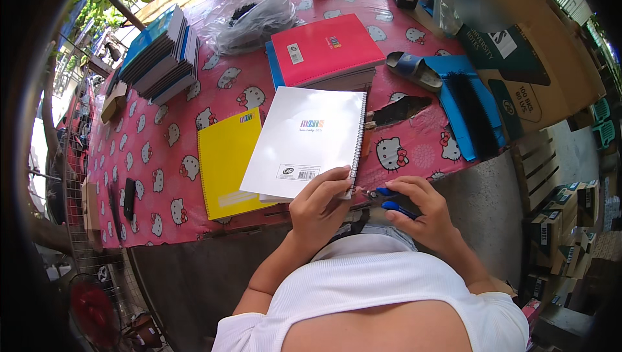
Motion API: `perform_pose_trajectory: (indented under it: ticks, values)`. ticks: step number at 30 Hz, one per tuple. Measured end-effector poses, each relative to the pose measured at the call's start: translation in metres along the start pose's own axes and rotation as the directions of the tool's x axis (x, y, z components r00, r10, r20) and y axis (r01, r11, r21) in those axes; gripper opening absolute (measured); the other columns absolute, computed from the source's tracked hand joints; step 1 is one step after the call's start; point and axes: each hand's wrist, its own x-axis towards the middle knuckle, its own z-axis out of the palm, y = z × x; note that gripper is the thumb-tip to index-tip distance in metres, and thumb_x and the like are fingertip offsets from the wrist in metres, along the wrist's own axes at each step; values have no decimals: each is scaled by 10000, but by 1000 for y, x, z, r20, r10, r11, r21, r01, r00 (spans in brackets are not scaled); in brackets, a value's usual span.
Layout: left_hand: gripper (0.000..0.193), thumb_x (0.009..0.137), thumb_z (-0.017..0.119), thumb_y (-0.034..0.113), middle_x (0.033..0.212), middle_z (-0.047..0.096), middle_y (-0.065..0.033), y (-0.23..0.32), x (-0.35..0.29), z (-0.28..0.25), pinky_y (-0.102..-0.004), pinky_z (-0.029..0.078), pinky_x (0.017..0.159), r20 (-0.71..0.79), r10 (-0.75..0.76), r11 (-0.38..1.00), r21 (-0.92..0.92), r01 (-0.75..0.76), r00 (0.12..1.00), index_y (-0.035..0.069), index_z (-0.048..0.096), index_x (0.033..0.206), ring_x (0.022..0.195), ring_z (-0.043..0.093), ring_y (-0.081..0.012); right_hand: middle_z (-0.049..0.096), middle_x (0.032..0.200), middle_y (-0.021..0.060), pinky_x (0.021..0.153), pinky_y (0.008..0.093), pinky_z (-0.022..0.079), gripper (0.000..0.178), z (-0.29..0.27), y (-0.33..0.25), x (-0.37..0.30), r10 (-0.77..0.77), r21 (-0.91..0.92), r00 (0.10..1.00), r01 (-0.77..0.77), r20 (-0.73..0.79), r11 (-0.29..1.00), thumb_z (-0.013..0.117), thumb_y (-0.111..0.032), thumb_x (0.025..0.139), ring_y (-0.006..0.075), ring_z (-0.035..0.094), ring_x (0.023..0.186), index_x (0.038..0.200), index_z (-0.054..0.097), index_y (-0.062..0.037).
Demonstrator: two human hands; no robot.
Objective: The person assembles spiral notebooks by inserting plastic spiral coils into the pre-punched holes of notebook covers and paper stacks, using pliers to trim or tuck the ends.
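A white spiral notebook (304,148) lies tilted on the table, its dark wire binding along the right edge. My left hand (319,213) grips its lower right corner, fingers on top. Just right of that corner, my right hand (424,215) is closed around blue-handled pliers (396,207), whose jaws are beside the lower end of the binding. Whether the jaws touch the wire is too small to tell. A yellow spiral notebook (223,161) is partly under the white one. Beyond them sits a stack topped by a red notebook (324,47).
The table has a pink patterned cover (162,177). Stacked notebooks (165,60) and a clear plastic bag (256,25) stand at the far left. To the right are a slipper (414,70), blue sheets with black wire bindings (470,115) and a cardboard box (551,60).
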Motion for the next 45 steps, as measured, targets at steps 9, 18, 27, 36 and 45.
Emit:
perform_pose_trajectory:
  ticks: [9,18,27,36,45]
  values:
    - [247,671,687,-129,958,677,-171,-8,-2,-2,-333,563,755,-42,180,983,31,-179,983,-41,661,900,894,688,-293,630,998,155,727,302,523,335,12,6,6,-9,41,997,6,74,999,725,-179,814,232,639,850,1085,633,-5]
    - [173,752,692,-81,916,690,-151,-12,29,-34,-321,562,711,-166,445,886,229,-404,880,-27,664,914,830,691,-256,649,958,87,772,250,493,326,17,12,24,207,677,944,-328,256,659,659,-186,890,120,605,891,1151,595,0]
    - [109,931,544,81,678,539,-85,0,74,-218,-256,460,561,-649,708,687,544,-481,278,-19,506,908,539,522,-134,610,1137,104,1016,521,310,437,-12,222,13,3,-668,944,-235,-329,706,719,-330,775,310,530,1129,1113,603,-78]
    - [181,951,565,222,784,651,-91,-48,145,-195,-281,469,592,-4,272,830,508,-232,962,67,653,920,652,631,-154,514,1306,96,1070,574,209,522,1,241,2,103,-598,930,-309,-353,740,703,-327,786,301,418,1275,1228,528,-111]
    - [354,956,462,336,1181,604,-88,-272,79,-138,-545,270,1050,125,-102,587,809,-41,987,101,580,1193,1143,525,-265,534,1273,110,1063,502,237,497,5,231,10,65,-618,939,-273,-338,737,703,-297,788,300,438,1248,1207,537,-88]
